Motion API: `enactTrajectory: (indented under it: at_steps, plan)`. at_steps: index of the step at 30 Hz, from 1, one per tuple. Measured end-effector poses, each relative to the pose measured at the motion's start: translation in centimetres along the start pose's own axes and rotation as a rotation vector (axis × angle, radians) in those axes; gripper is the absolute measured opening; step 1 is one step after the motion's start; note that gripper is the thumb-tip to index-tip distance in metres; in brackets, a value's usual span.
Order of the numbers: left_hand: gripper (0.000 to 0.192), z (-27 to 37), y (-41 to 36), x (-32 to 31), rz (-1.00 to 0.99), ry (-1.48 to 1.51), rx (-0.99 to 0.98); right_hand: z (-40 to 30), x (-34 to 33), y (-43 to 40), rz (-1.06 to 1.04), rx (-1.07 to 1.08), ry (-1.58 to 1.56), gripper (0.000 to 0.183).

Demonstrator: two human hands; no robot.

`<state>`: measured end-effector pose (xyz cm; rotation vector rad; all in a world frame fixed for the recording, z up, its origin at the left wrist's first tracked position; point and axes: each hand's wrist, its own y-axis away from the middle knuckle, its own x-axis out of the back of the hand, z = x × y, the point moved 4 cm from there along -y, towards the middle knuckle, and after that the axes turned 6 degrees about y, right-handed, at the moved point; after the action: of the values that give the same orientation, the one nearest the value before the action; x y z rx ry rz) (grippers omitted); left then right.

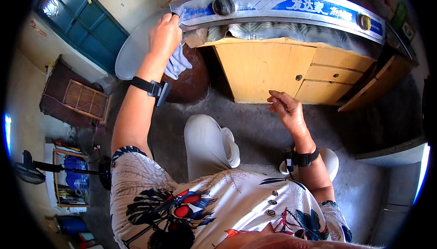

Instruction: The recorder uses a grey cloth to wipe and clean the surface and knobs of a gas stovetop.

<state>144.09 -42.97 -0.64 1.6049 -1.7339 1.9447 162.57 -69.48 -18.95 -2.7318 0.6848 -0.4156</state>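
Observation:
My left hand (165, 35) grips a grey-blue cloth (177, 61) at the left end of a gas stove's metal front panel (254, 4). Part of the cloth hangs below the fist, and another bit touches the panel's corner. The panel has a dark control knob (223, 6) near its left end and a second, yellowish knob (364, 21) near its right end; it bears writing on blue. My right hand (286, 110) hangs in front of the wooden cabinet (264, 68), loosely curled with fingers slightly apart, and holds nothing.
Behind my left arm are a round grey lid (133, 49) and a brown earthenware jar (189, 81). Patterned sheeting (273, 32) lies under the stove. A cabinet door (372, 83) juts out at right. Further left are a teal door (85, 27) and a standing fan (30, 170).

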Motion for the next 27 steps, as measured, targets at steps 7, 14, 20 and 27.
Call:
enactTrajectory:
  at_steps: [7, 14, 20, 27]
  plan:
    - [0.026, 1.7, 2.2, -0.3, 0.001, 0.045, 0.078, -0.1, 0.1, 0.2, 0.022, -0.082, -0.057, 0.019]
    - [0.028, 2.8, 2.9, -1.2, 0.087, 0.128, 0.112, -0.2, -0.1, 0.3, 0.016, -0.093, -0.085, 0.019]
    - [0.024, 4.4, 2.4, -1.5, 0.127, 0.189, 0.114, 0.2, -0.2, 0.3, 0.002, -0.13, -0.123, 0.019]
    - [0.016, 6.5, 3.2, -5.7, -0.086, 0.307, 0.085, -0.9, -0.1, 0.4, -0.004, -0.078, -0.149, 0.019]
